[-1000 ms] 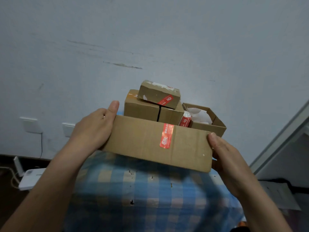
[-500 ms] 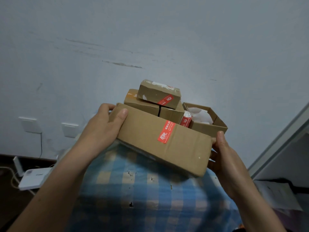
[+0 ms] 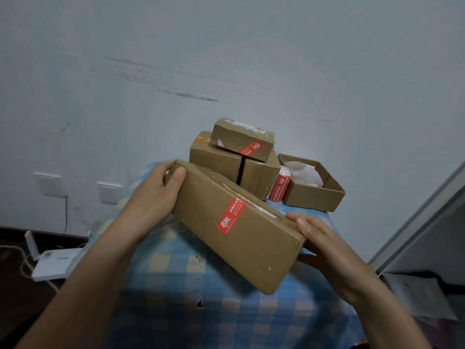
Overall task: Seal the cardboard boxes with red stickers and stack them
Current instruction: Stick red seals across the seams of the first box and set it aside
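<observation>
Between both hands (image 3: 324, 238) — red-stickered, tilted box (image 3: 236, 235)

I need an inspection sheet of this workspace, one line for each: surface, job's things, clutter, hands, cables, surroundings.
Surface: checked cloth, blue and yellow.
Job's things: long box with red sticker, held tilted above the cloth; small box, stickered, on a larger box; red-and-white roll standing beside it.
Clutter: open box holding white paper.
Hands: left hand grips the long box's far end; right hand holds its near end.
Cables: cable hanging from a wall socket; cords near a white device on the floor.
Surroundings: wall, scuffed.
</observation>
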